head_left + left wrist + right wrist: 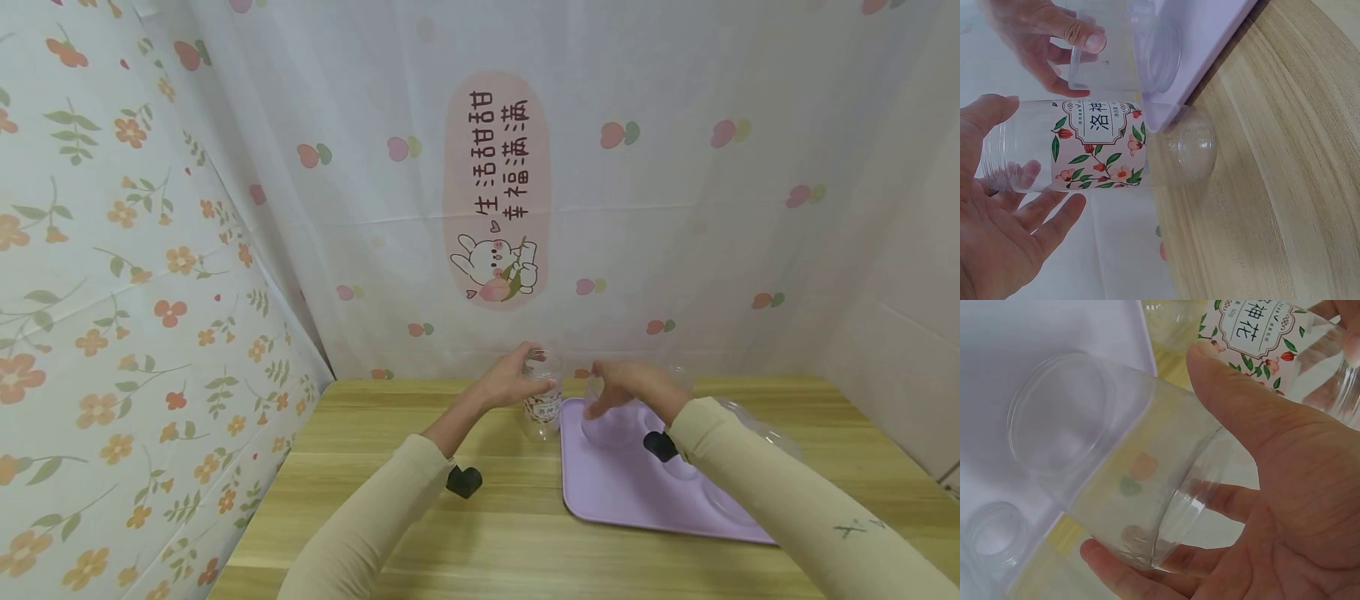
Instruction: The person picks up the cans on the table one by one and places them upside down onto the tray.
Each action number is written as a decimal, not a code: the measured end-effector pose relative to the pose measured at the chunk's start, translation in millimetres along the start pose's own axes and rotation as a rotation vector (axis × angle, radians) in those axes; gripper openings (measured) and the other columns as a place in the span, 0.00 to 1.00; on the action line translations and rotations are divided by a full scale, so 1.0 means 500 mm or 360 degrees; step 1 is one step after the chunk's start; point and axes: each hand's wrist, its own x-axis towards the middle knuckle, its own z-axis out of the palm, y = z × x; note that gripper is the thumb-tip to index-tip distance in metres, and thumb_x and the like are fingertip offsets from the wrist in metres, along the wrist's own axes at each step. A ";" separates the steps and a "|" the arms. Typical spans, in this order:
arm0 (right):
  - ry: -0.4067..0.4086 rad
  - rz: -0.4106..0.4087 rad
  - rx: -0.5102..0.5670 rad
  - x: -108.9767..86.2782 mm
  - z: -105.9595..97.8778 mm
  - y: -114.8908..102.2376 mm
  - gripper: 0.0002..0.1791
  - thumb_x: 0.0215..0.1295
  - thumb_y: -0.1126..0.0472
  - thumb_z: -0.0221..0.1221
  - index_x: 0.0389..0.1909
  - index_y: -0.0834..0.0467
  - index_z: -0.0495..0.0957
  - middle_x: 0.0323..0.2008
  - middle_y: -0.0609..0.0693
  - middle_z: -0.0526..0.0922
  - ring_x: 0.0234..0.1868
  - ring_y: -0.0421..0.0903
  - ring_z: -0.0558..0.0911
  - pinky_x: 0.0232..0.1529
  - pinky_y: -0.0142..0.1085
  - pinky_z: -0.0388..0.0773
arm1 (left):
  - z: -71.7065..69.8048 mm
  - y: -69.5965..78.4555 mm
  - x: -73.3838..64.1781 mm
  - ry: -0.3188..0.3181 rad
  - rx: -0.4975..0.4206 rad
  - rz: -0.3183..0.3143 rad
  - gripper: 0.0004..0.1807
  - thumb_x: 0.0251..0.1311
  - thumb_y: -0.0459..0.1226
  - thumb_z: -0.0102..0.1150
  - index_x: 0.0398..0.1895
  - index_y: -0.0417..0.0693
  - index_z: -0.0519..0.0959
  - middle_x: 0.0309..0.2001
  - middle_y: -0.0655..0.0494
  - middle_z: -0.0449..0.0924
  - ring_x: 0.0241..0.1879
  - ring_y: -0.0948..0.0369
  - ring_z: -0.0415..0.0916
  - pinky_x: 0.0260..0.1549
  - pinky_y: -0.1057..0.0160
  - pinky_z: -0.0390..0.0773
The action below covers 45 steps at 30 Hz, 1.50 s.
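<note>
A clear plastic jar with a pink flowered label stands upright on the table, just left of the purple tray. My left hand holds it near its threaded neck, the thumb on one side and fingers on the other; two fingers extend past the jar in the left wrist view. Over the tray's far left corner, my right hand holds a wide clear container without a label, its fingers round the upper part. Through its clear wall some of those fingertips show.
More clear containers sit on the tray's right side, among them a small round one. The wooden table ends at a patterned curtain behind, with floral cloth on the left.
</note>
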 end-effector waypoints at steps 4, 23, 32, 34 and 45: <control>-0.0004 0.0002 0.0010 0.000 0.001 -0.001 0.53 0.57 0.43 0.73 0.71 0.71 0.61 0.66 0.71 0.68 0.64 0.68 0.70 0.61 0.64 0.67 | 0.001 -0.001 0.001 0.0010 0.0014 0.0005 0.36 0.65 0.45 0.67 0.71 0.41 0.65 0.65 0.45 0.74 0.60 0.48 0.75 0.58 0.54 0.75; -0.0010 0.0036 0.0094 0.001 0.002 -0.004 0.54 0.56 0.45 0.75 0.72 0.71 0.59 0.67 0.71 0.67 0.65 0.69 0.68 0.62 0.65 0.66 | -0.027 0.036 0.030 -0.0231 0.0219 0.0013 0.31 0.63 0.38 0.68 0.69 0.44 0.70 0.64 0.42 0.75 0.64 0.46 0.71 0.59 0.55 0.74; -0.0003 -0.0024 0.0068 -0.003 -0.009 -0.004 0.54 0.54 0.44 0.76 0.70 0.72 0.62 0.65 0.72 0.69 0.63 0.68 0.70 0.62 0.63 0.68 | -0.039 0.044 0.044 -0.0285 0.0278 0.0005 0.26 0.61 0.38 0.70 0.61 0.42 0.74 0.61 0.41 0.77 0.62 0.48 0.74 0.57 0.59 0.76; 0.0007 -0.0068 0.0051 -0.007 -0.014 -0.006 0.53 0.54 0.44 0.76 0.69 0.72 0.63 0.63 0.73 0.70 0.63 0.68 0.71 0.61 0.63 0.69 | -0.041 0.044 0.041 -0.0277 0.0274 0.0010 0.26 0.61 0.38 0.70 0.61 0.41 0.73 0.61 0.41 0.77 0.62 0.48 0.74 0.57 0.59 0.76; 0.0028 -0.0164 0.0131 -0.019 -0.031 -0.011 0.54 0.56 0.42 0.73 0.70 0.72 0.59 0.67 0.74 0.66 0.66 0.71 0.66 0.62 0.64 0.67 | -0.063 0.032 0.007 -0.0204 0.0198 0.0060 0.28 0.60 0.38 0.69 0.60 0.36 0.73 0.60 0.41 0.77 0.62 0.47 0.74 0.59 0.59 0.74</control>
